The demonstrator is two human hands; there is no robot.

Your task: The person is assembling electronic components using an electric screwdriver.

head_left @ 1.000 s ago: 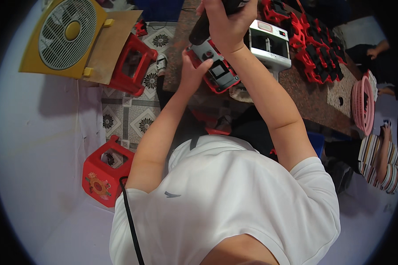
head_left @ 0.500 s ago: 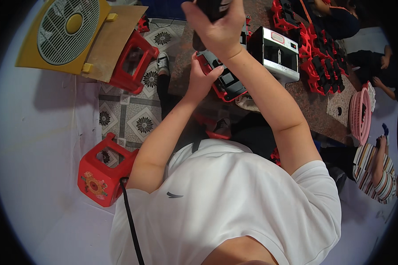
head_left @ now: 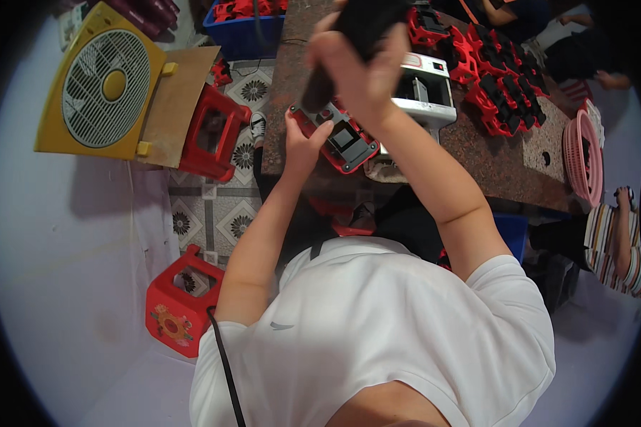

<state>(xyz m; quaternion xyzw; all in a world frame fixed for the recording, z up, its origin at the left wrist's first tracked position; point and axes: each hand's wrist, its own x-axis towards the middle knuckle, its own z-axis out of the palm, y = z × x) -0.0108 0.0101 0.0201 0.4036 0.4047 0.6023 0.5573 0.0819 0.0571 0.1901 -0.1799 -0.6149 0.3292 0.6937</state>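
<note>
And the unit (head_left: 357, 148) shows squarer to you now: half a second ago it sat at a slant, blurred; here its grey face and dark window (head_left: 344, 138) are plain to see. It's right in front of you at 12 o'clock, near edge of the desk (head_left: 491, 158). Your left hand (head_left: 303, 148) has it gripped, thumb over the face, fingers round the 9 o'clock side. Good steady hold, by the look of it!

Up top, your right hand (head_left: 369, 84) is wrapped round the black tool (head_left: 372, 27), and it's smeared with motion, so the exact finger placing is hard to call. The tool's nose (head_left: 319, 91) remains at the unit's far end, about 11 o'clock on it. Touching or just above? You can't tell from here. That suggests the work at that end is still under way, with neither of your hands free.

Your view has swung too: the blue bin (head_left: 246, 47) at 11 o'clock shows more fully, red pieces (head_left: 238, 8) inside. The white machine (head_left: 443, 108) sits just past 12, close beyond the unit; red-and-black parts (head_left: 497, 107) cluster at 1; the pink basket (head_left: 575, 160) stands over at 2.
</note>
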